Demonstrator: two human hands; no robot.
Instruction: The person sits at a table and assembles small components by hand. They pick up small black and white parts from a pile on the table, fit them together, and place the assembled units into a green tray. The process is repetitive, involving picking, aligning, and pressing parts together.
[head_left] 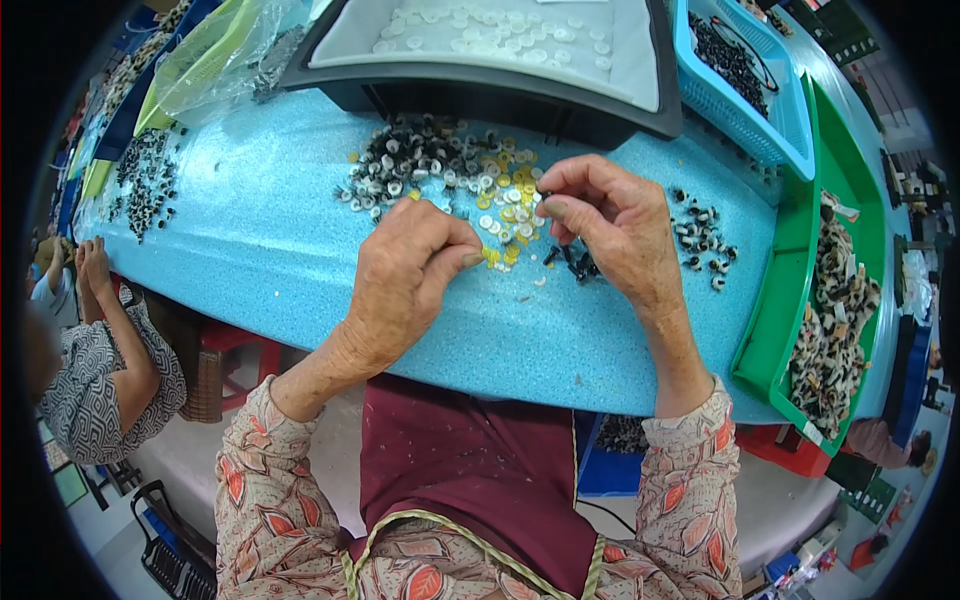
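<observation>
On the speckled blue tabletop, my left hand (415, 270) is closed, thumb pressed to the index finger. Whatever it pinches is too small to make out; small yellow discs (522, 182) lie right beside its fingertips and beyond them. To its right, my right hand (622, 225) pinches a small black piece (544, 194) between thumb and fingers. White ring-shaped discs (486, 221) are mixed among the yellow ones between the hands. Behind them spreads a heap of black pieces with white rings (410, 155). Several dark pieces (572, 265) lie under my right hand.
A black tray lined in white (480, 80) holds pale discs at the back. At right stand a light blue basket (795, 135) of black parts and a green tray (775, 330) of assembled-looking pieces. More black-and-white pieces (703, 235) lie right. A person (110, 350) sits at far left.
</observation>
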